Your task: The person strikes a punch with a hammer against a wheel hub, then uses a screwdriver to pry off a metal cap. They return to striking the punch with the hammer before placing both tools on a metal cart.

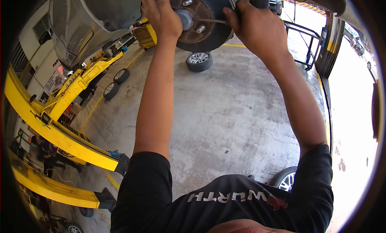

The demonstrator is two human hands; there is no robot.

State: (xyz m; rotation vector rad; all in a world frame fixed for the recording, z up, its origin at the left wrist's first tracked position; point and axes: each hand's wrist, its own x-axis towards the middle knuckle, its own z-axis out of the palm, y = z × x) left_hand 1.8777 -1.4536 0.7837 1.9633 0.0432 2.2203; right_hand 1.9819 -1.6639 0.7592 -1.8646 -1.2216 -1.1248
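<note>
A dark brake disc (221, 32) with a rusty hub face and wheel studs hangs at the top of the view. My left hand (163, 18) is curled at the disc's left edge, beside the round grey hub centre (185, 19); part of its fingers runs out of view. My right hand (261, 28) is closed at the disc's right side. From under its thumb a thin metal rod (211, 20) reaches left across the hub face to the centre. The rod's other end is hidden in the hand.
Yellow lift arms (68, 132) stand at the left. Wheels lie on the concrete floor, one wheel (199, 61) below the disc and another wheel (287, 180) near my right elbow. A yellow tool cabinet (144, 35) and a black metal frame (309, 44) are farther back. A car body panel (108, 10) hangs upper left.
</note>
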